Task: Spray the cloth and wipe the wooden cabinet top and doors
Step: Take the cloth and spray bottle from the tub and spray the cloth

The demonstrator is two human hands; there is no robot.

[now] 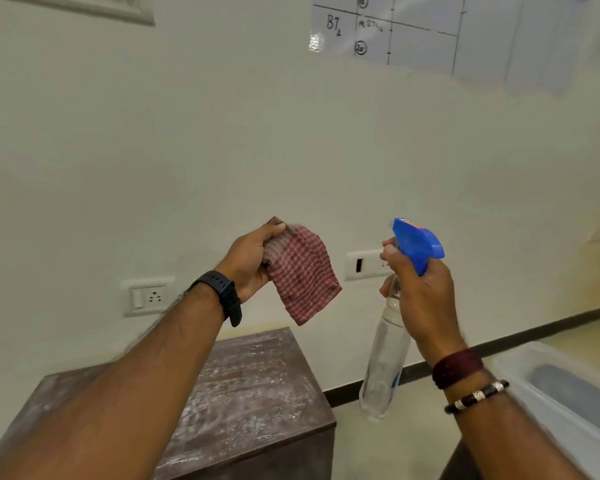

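My left hand point(248, 263) grips a red-and-white checked cloth point(300, 275), held up in the air above the cabinet. My right hand point(418, 296) holds a clear spray bottle point(385, 362) by its neck, fingers at the trigger under the blue spray head point(417, 244). The nozzle points left toward the cloth, a short gap away. Below my arms stands the dark wooden cabinet point(257, 386), its top dusty with pale streaks. My left forearm covers part of the top; the doors are out of view.
A pale wall stands close behind the cabinet, with a socket plate point(148, 297) at left and a switch plate point(366, 265) between my hands. A whiteboard sheet point(465, 32) hangs upper right. A white plastic tub point(561, 400) sits on the floor at right.
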